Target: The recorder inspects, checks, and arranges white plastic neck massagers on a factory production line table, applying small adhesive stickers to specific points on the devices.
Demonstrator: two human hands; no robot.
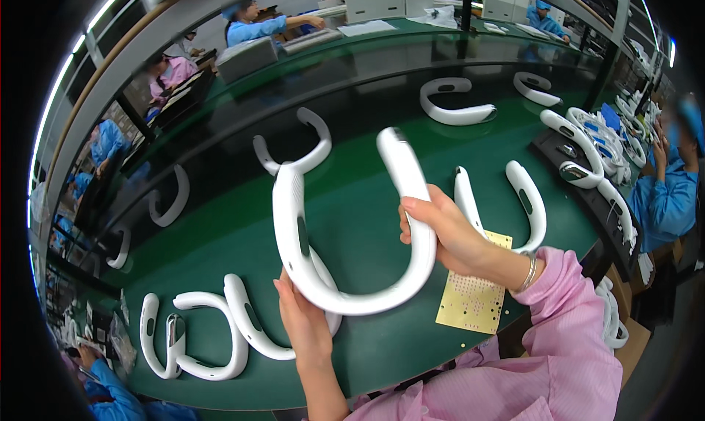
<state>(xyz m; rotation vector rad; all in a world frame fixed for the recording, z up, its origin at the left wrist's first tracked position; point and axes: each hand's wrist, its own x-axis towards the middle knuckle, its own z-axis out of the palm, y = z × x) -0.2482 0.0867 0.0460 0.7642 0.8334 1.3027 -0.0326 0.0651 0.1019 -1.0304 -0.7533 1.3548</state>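
A white U-shaped neck fan (352, 303) is held up over the green table, its two ends pointing away from me. My right hand (452, 234) is closed around its right arm, thumb on top. At the lower left bend, my left hand (305, 325) grips it from below, with most of its fingers hidden behind the fan. Another neck fan (250, 325) lies on the table left of my left hand, partly covered by it and the held fan. Beneath my right forearm is a yellow sheet (470, 303) dotted with small round marks, beside a further neck fan (536, 208).
More neck fans lie on the green table (396, 347), some at the left (213, 369), others along the far side (455, 116). A dark tray (558, 160) with fans stands at the right. Co-workers in blue (668, 193) and pink (176, 72) sit around.
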